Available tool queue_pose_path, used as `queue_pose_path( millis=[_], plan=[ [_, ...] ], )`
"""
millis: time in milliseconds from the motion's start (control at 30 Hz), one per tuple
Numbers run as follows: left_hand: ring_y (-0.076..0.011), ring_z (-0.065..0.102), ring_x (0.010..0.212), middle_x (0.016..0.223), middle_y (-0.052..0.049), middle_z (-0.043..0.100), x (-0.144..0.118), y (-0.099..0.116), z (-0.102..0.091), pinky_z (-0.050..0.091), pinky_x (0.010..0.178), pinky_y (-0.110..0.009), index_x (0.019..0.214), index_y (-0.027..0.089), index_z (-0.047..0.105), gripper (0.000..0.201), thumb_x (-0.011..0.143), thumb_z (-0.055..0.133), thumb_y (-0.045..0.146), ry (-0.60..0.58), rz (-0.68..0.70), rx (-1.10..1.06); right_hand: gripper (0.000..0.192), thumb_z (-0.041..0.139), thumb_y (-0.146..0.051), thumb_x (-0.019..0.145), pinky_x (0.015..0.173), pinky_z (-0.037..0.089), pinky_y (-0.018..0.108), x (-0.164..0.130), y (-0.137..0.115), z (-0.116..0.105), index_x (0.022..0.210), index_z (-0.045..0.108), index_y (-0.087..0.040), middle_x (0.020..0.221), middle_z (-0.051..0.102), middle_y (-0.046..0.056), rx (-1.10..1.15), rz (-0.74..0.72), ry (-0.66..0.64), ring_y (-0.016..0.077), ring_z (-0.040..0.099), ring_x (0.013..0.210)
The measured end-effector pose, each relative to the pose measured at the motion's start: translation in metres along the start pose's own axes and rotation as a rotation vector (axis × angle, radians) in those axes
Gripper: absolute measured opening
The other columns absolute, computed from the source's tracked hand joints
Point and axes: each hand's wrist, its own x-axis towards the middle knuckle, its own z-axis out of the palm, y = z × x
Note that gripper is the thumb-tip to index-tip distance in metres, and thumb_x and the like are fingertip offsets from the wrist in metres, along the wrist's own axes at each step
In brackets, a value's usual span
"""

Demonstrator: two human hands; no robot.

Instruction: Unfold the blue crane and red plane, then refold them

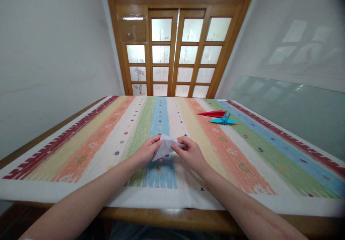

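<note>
Striped cloth (pixel 88 139) in red, yellow, orange, white, green and blue covers the surface (pixel 167 216), whose wooden edge shows along the near side. Toward the middle, the left hand (pixel 147 151) is curled, its fingertips pinching the left edge of a folded white paper (pixel 164 147). That paper is held just above the blue stripe of the cloth, between both hands, with a pointed corner hanging down to the left. Right beside it, the right hand (pixel 191 152) pinches the paper's right end between thumb and forefinger, the other fingers bent under. Farther right and well apart from the hands, near the far edge of the cloth, a red folded paper figure (pixel 212 114) lies touching a blue paper crane (pixel 224 119). Behind the surface stands a wooden door with frosted panes (pixel 176 58).
</note>
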Motion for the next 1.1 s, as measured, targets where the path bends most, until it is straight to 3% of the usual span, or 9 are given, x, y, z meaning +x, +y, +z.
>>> queue_pose_path(
  millis=[67,233,367,733,967,1100],
  plan=[
    [-0.0231,0.071,0.077,0.095,-0.011,0.071,-0.0013,0.0004,0.003,0.049,0.049,-0.025,0.12,0.019,0.061,0.047,0.087,0.062,0.053,0.0,0.003,-0.032,0.024,0.07,-0.04,0.085,0.059,0.045,0.029,-0.0004,-0.0007,0.0007,0.075,0.059,-0.022,0.069,0.062,0.0,0.036,0.068,0.003,0.0178,0.06,0.064],
    [-0.024,0.07,0.08,0.094,-0.013,0.071,-0.0043,0.0022,0.0072,0.052,0.051,-0.026,0.113,0.016,0.065,0.052,0.088,0.058,0.061,-0.022,0.045,0.027,0.028,0.071,-0.042,0.084,0.053,0.041,0.027,-0.0019,-0.0017,0.0009,0.075,0.053,-0.023,0.062,0.056,-0.003,0.065,0.089,0.032,0.0153,0.057,0.056],
    [-0.0198,0.068,0.073,0.087,-0.01,0.069,-0.0054,0.0018,0.0087,0.05,0.049,-0.023,0.107,0.014,0.067,0.046,0.084,0.068,0.054,0.006,0.061,0.156,0.029,0.071,-0.042,0.083,0.053,0.042,0.027,-0.0028,-0.0048,0.0024,0.074,0.052,-0.023,0.063,0.055,-0.004,0.097,0.096,0.031,0.0147,0.057,0.055],
    [-0.0147,0.059,0.057,0.07,-0.006,0.064,0.0004,-0.0043,0.0026,0.046,0.048,-0.023,0.091,0.012,0.069,0.046,0.087,0.062,0.057,0.072,0.085,0.222,0.034,0.068,-0.049,0.085,0.048,0.043,0.026,-0.0016,-0.0009,0.0064,0.076,0.047,-0.023,0.063,0.055,-0.004,0.253,0.16,0.026,0.0136,0.057,0.051],
    [-0.0149,0.059,0.07,0.086,-0.007,0.068,-0.0014,-0.0021,0.0031,0.045,0.062,-0.025,0.097,0.012,0.07,0.04,0.078,0.075,0.046,0.037,0.155,0.216,0.031,0.069,-0.043,0.085,0.049,0.042,0.025,-0.0022,0.0001,0.006,0.074,0.048,-0.022,0.06,0.055,-0.005,0.219,0.146,0.004,0.0134,0.057,0.051],
    [-0.014,0.055,0.064,0.08,-0.007,0.067,0.0,-0.0027,0.0022,0.04,0.058,-0.025,0.089,0.01,0.071,0.041,0.079,0.071,0.05,0.093,0.11,0.216,0.028,0.07,-0.039,0.084,0.049,0.043,0.023,-0.0045,0.001,0.0092,0.077,0.049,-0.022,0.064,0.056,-0.005,0.205,0.138,-0.017,0.0125,0.059,0.053]
  ],
)
